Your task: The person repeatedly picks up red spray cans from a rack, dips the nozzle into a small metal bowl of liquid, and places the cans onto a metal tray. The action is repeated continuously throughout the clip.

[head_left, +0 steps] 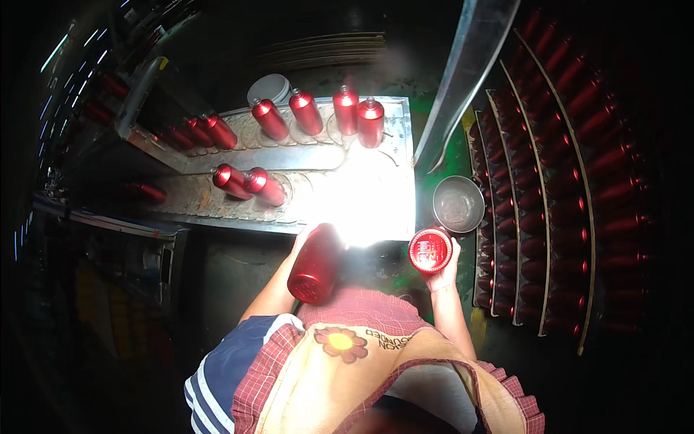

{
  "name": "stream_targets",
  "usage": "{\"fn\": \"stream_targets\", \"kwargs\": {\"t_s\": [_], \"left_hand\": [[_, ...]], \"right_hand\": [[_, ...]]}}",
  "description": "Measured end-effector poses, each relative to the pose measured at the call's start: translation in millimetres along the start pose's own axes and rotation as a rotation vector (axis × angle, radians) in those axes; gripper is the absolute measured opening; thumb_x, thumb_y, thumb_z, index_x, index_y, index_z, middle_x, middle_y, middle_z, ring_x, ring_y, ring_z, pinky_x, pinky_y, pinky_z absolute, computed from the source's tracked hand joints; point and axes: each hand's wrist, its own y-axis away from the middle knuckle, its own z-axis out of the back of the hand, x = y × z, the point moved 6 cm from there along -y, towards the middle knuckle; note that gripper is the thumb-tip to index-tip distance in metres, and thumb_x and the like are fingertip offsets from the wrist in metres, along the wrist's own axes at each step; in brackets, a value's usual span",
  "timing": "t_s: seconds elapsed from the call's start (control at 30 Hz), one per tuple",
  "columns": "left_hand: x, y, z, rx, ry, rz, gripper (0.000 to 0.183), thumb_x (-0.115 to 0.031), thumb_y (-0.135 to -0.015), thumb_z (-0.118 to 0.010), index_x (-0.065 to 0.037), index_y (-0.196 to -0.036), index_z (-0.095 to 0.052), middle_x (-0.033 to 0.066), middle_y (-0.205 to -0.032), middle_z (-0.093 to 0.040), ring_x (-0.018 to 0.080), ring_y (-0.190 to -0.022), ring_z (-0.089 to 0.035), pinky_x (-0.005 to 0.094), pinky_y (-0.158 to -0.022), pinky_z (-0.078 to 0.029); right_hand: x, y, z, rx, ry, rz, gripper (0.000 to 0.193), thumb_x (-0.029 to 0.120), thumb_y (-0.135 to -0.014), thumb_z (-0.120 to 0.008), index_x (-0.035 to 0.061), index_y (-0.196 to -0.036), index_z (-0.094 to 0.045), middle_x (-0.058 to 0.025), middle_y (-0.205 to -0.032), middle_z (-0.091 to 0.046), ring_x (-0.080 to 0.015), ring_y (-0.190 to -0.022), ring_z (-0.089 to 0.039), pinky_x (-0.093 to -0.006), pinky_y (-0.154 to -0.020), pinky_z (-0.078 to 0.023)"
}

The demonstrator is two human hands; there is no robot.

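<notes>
- Darkness surrounds a metal conveyor table (394, 130) whose near end is washed out by a hard white glare; we stand at its front edge, looking down.
- Our left hand (302, 239) wraps a red metal bottle (315, 264) near its top, fingers closed round it. The bottle tilts, base toward us, neck lost in the glare at the table's edge.
- Our right hand (447, 266) grips a second red bottle (430, 250) from below, its round base turned up at the camera. It sits just off the table's right corner.
- Just beyond that hand stands a round grey metal bowl (458, 205). Behind it a long metal chute (470, 65) slants upward.
- Further right, rows of red bottles (557, 181) lie packed in curved trays, well apart from both hands.
- On the table, more upright bottles (361, 116) stand in a winding guide track (289, 163), some leaning.
- Risk, as we judge it: the glare hides the spot where the left bottle meets the table, so a misjudged placement could knock it over or off the edge. The bottles look smooth and glossy, so a one-handed grip could slip. A toppled bottle might jam the narrow track.
- Materials: bottles are cylindrical, lacquered red, with narrow necks. The table is dull scuffed sheet metal. A patterned cloth (347, 354) covers our front.
</notes>
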Motion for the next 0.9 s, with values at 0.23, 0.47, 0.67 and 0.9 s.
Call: {"fn": "stream_targets", "kwargs": {"t_s": [0.23, 0.47, 0.67, 0.9], "left_hand": [[-165.8, 143.5, 131.8, -0.145, -0.103, -0.422, 0.041, -0.034, -0.095, -0.053, -0.003, -0.121, -0.058, 0.0223, -0.110, -0.067, 0.0342, -0.091, -0.067, 0.0457, -0.079, -0.058], [-326.2, 213.2, 112.3, -0.801, -1.361, -1.110, 0.030, -0.007, -0.076, -0.078, -0.004, -0.106, -0.074, 0.0130, -0.113, -0.067, 0.0243, -0.108, -0.062, 0.0343, -0.095, -0.047], [-311.8, 118.7, 96.5, -0.773, -1.711, -1.286, 0.029, -0.013, -0.066, -0.082, -0.020, -0.095, -0.079, 0.0085, -0.119, -0.062, 0.0309, -0.114, -0.055, 0.0407, -0.096, -0.048], [-241.3, 74.5, 55.2, -0.751, -1.866, -1.334, 0.032, -0.011, -0.066, -0.080, -0.022, -0.096, -0.078, 0.0145, -0.139, -0.051, 0.0369, -0.125, -0.047, 0.0444, -0.104, -0.042]], "right_hand": [[-48.3, -37.0, -122.4, -0.097, 0.738, 0.578, 0.046, 0.023, -0.092, -0.064, 0.0072, -0.134, -0.053, -0.0082, -0.125, -0.059, -0.0223, -0.115, -0.057, -0.0367, -0.102, -0.045], [-103.9, -95.2, -183.9, -0.016, 1.732, 1.193, 0.043, 0.006, -0.068, -0.081, 0.0201, -0.108, -0.074, -0.0163, -0.138, -0.048, -0.0362, -0.126, -0.048, -0.0437, -0.106, -0.038], [-112.9, -134.9, -166.5, -0.032, 1.928, 1.079, 0.047, 0.009, -0.068, -0.079, 0.0231, -0.112, -0.073, -0.0201, -0.145, -0.041, -0.0412, -0.131, -0.039, -0.0478, -0.111, -0.035], [-39.5, -110.6, -172.9, -0.013, 1.916, 1.035, 0.051, 0.004, -0.072, -0.077, 0.0268, -0.118, -0.073, -0.0191, -0.154, -0.033, -0.0391, -0.139, -0.031, -0.0453, -0.114, -0.031]]}}
